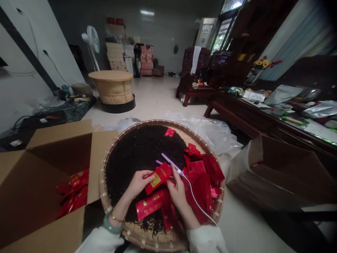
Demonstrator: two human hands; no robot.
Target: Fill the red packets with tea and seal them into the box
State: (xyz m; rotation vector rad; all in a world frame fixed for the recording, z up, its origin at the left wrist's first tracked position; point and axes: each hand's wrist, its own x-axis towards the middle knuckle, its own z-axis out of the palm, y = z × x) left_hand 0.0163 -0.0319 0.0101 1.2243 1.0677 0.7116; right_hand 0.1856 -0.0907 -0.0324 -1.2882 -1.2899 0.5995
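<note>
My left hand (142, 182) pinches a red foil packet (158, 178) with a gold label by its left end. At the packet's other end, my right hand (179, 191) has its thumb and fingers closed about the edge. Just beyond my right index finger is a purple clamp tool (171, 162) like a small hair straightener, its two arms apart; whether that finger touches it I cannot tell. Its white cord (196, 200) runs off to the right. Below my hands lies another red packet (152, 204). All this is over a round woven bamboo tray (104, 182) with dark loose tea leaves (137, 151).
Red packets (201, 175) pile up on the tray's right side; a small one (170, 132) lies at the back. An open cardboard box (102, 158) on the left holds more packets. To the right stand an open bag-like container (244, 175) and a long dark table (242, 112).
</note>
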